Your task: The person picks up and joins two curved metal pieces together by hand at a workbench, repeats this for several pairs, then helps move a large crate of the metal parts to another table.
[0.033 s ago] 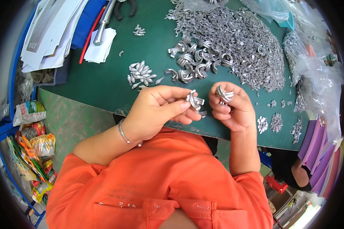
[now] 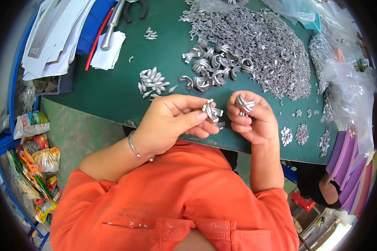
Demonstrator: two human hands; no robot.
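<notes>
Between the thumb and fingers of my left hand [image 2: 167, 119] is a curved grey metal casting [image 2: 213, 112] with pale ends. My right hand [image 2: 257, 119] pinches another ribbed, curved metal casting [image 2: 244, 103] a short way to the right. The two castings are held apart, above the near edge of the green table [image 2: 104, 94]. Under my left fingertips a small metal piece [image 2: 220, 124] shows in part; whether it lies on the table is unclear. Just beyond my hands sits a heap of similar curved castings [image 2: 203, 81].
A large mound of small grey metal parts [image 2: 276, 58] spreads behind the castings. Teardrop-shaped pieces [image 2: 155, 79] lie to the left, and small sorted piles [image 2: 301, 134] to the right. Papers [image 2: 109, 52], a metal-handled tool [image 2: 109, 35] and clear plastic bags [image 2: 347, 92] flank the work area.
The casting in my left hand has turned slightly. My right hand keeps its grip, and the whole view has shifted a little.
</notes>
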